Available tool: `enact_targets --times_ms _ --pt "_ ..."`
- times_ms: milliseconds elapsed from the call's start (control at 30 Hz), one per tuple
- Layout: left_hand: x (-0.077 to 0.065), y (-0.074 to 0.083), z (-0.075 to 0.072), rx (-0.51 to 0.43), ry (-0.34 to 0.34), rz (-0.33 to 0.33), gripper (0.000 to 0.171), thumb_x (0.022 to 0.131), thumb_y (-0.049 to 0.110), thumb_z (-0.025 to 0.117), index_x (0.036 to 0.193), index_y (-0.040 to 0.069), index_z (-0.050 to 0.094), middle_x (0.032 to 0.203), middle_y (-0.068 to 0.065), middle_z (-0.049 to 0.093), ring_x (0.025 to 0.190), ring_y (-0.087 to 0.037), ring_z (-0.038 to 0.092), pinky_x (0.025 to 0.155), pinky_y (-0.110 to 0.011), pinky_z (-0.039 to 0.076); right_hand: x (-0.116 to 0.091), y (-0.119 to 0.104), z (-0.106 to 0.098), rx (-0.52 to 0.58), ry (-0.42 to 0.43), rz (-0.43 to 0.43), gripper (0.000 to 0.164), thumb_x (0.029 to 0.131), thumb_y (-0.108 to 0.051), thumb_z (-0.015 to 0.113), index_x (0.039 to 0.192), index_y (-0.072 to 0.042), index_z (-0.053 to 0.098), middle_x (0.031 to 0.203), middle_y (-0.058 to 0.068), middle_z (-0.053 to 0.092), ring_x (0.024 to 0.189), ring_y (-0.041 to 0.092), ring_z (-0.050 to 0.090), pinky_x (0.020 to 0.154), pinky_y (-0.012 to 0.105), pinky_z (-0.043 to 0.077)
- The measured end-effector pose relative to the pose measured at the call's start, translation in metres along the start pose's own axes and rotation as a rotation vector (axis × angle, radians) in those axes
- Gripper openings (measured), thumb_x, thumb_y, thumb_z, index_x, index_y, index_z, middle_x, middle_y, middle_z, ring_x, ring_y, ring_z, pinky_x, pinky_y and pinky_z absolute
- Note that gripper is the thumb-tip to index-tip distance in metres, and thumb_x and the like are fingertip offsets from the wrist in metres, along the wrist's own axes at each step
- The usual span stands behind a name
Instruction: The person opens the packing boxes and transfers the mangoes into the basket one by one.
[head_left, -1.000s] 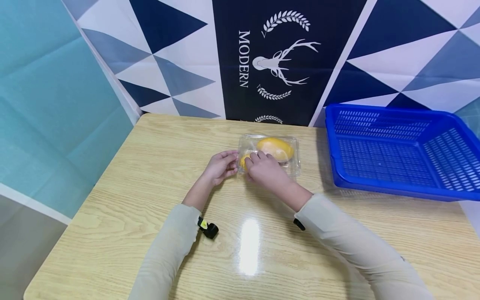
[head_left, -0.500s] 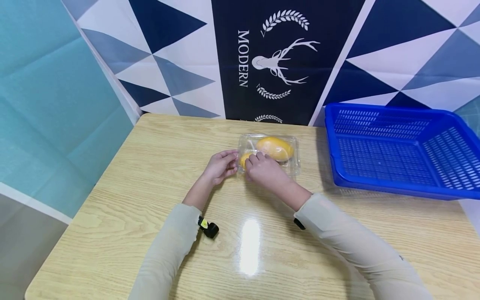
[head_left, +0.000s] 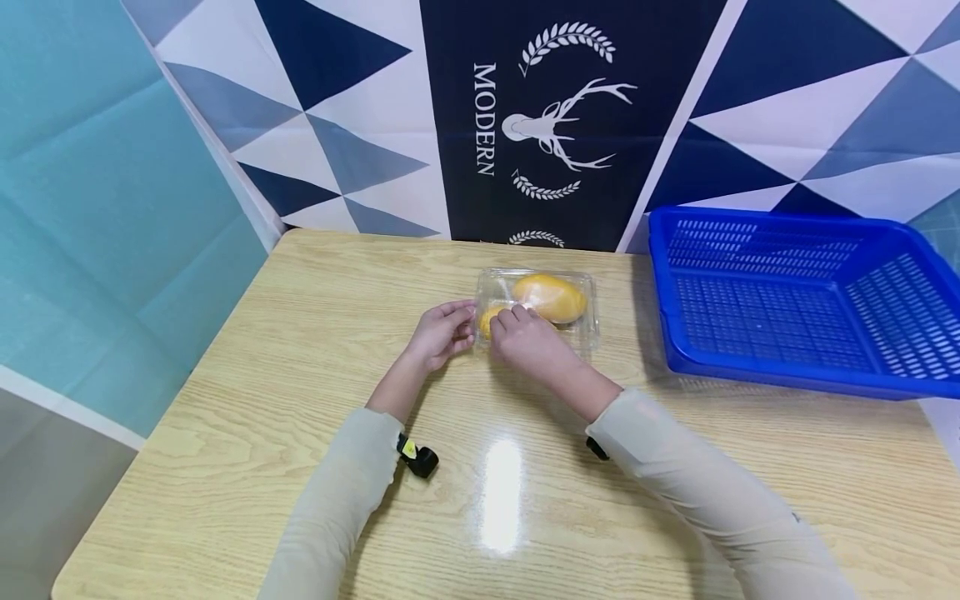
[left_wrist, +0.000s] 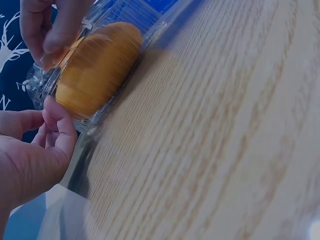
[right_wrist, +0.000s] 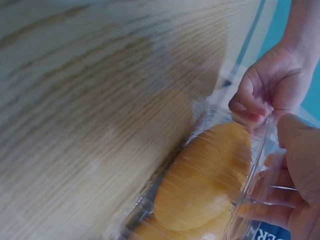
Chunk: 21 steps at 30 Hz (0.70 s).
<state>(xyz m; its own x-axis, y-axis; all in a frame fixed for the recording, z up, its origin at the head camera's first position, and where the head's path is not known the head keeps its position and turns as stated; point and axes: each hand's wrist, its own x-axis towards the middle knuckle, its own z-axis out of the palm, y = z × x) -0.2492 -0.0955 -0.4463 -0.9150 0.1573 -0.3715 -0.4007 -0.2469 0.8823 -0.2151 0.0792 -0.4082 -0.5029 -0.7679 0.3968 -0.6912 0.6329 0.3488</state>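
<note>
A clear plastic box (head_left: 591,333) with two yellow, mango-like fruits inside lies near the back of the wooden table. The larger-looking fruit (head_left: 551,297) shows plainly in the head view; the other fruit (head_left: 491,319) is partly behind the right hand. My left hand (head_left: 444,335) pinches the left edge of the box between thumb and fingers, as the left wrist view also shows. Reaching across the near side, my right hand (head_left: 534,343) has its fingers and thumb at the clear plastic edge, close to the left thumb in the right wrist view. Its exact hold is partly hidden.
To the right stands a blue slotted plastic basket (head_left: 678,354) at the table's back. A patterned wall covering (head_left: 367,100) rises behind the wooden table (head_left: 300,333). Each sleeve carries a small black device at the wrist.
</note>
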Motion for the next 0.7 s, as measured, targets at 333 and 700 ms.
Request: enact_targets --times_ms 333,700 --pt "-0.0029 0.0037 -0.0014 0.034 0.005 -0.005 0.034 0.094 0.012 0.052 0.127 0.006 0.053 0.083 0.002 0.060 0.066 -0.007 0.056 0.062 -0.019 0.052 -0.0012 0.0011 -0.0031 0.075 0.035 0.036 0.026 0.082 -0.016 0.065 0.099 0.004 0.065 0.089 0.012 0.065 0.083 0.024 0.062 0.079 0.033 0.055" --pt "-0.0046 0.0046 -0.0047 0.012 -0.010 -0.001 0.034 0.092 0.011 0.056 0.126 0.007 0.055 0.079 0.002 0.067 0.067 -0.009 0.063 0.064 -0.023 0.056 -0.0074 0.0051 -0.0043 0.143 0.069 0.076 0.034 0.083 -0.025 0.068 0.104 0.001 0.066 0.096 0.012 0.065 0.092 0.026 0.062 0.084 0.035 0.053"
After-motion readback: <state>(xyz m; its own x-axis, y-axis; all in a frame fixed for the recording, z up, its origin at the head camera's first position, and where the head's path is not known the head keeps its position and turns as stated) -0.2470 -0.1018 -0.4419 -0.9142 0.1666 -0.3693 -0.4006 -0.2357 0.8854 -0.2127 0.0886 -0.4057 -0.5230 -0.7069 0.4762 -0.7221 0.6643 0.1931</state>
